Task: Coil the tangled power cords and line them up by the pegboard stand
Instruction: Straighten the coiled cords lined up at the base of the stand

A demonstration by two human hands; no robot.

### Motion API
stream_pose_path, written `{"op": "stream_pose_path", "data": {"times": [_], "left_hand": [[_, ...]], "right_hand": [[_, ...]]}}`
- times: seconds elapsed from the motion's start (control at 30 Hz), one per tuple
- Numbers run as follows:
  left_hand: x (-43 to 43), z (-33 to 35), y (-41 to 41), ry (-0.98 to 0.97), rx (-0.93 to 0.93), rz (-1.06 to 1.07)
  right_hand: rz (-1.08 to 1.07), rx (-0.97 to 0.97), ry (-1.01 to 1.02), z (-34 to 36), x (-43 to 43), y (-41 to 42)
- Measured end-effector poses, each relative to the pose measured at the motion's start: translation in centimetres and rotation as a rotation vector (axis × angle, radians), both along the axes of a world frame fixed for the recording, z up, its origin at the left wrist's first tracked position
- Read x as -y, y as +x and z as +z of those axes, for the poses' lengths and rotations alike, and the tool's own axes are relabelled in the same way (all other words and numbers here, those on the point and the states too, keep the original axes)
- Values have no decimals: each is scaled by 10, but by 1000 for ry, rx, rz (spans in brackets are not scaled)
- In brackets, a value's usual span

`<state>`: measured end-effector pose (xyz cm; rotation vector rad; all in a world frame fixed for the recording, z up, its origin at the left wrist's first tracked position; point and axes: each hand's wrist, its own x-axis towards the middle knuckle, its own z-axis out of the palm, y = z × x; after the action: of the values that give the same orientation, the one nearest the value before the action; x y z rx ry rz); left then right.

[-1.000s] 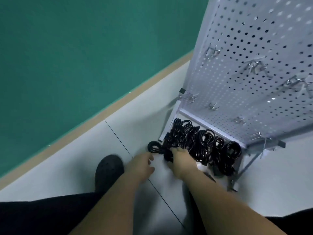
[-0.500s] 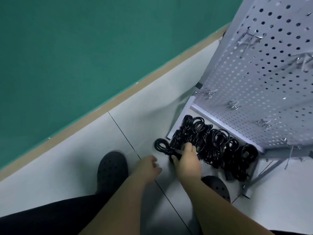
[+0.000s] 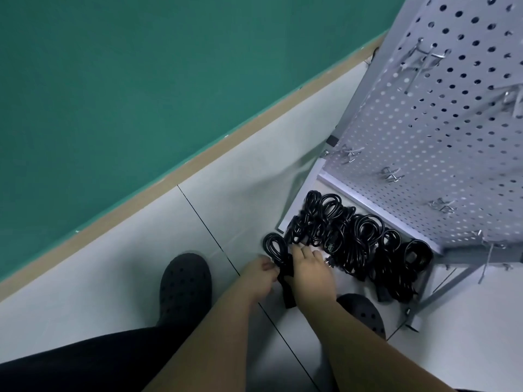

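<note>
Black coiled power cord (image 3: 275,250): points away, between my hands; left hand (image 3: 259,278) pinching, right hand (image 3: 310,271) flat; black cord row (image 3: 365,236) rightward.

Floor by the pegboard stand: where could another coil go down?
Bare floor lies between the baseboard and the row of coils, left of the pegboard stand. Under the stand it is crowded: coils touch. At its left end the left hand grips a loose coil beside the right hand.

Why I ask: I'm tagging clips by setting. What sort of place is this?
Probably a workshop or storeroom corner, though I can't be sure: a white perforated pegboard stand carrying metal hooks, coiled black power cords lined up on the tiled floor at its base, and a plain green wall.
</note>
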<state>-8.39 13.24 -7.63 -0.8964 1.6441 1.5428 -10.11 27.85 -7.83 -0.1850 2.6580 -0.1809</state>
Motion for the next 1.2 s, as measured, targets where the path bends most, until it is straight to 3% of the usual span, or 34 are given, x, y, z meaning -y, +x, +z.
{"op": "stream_pose_path", "data": {"times": [0.1, 0.3, 0.5, 0.73, 1.2], "left_hand": [[4, -5, 5, 60, 43, 69], [8, 2, 12, 98, 48, 126], [19, 52, -2, 37, -152, 146], [13, 163, -37, 146, -413, 150], [-85, 383, -68, 243, -996, -207]], "right_hand": [[21, 57, 7, -5, -4, 5], [-111, 158, -277, 5, -12, 5], [-268, 156, -599, 49, -15, -6], [-361, -10, -919, 153, -26, -22], [-391, -438, -1125, 394, -120, -6]]}}
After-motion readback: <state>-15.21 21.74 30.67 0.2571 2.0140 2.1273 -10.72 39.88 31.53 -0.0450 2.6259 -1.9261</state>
